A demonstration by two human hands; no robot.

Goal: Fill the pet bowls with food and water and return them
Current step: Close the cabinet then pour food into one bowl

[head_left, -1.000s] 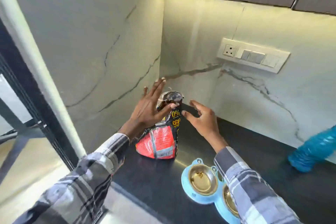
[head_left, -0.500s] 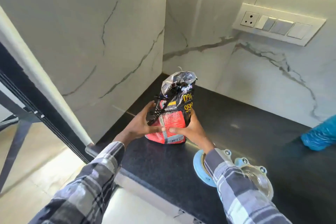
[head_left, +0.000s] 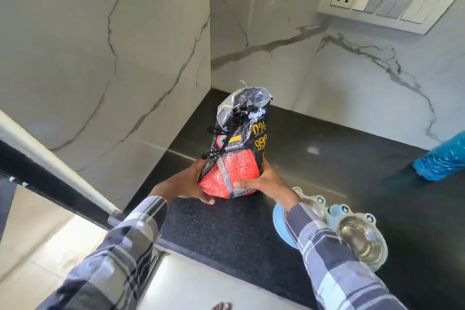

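Pet bowls are waiting empty on the dark counter, just right of your forearm. You are cupping the food bag upright, left hand and right hand wrapping its base, likely steadying it before pouring.
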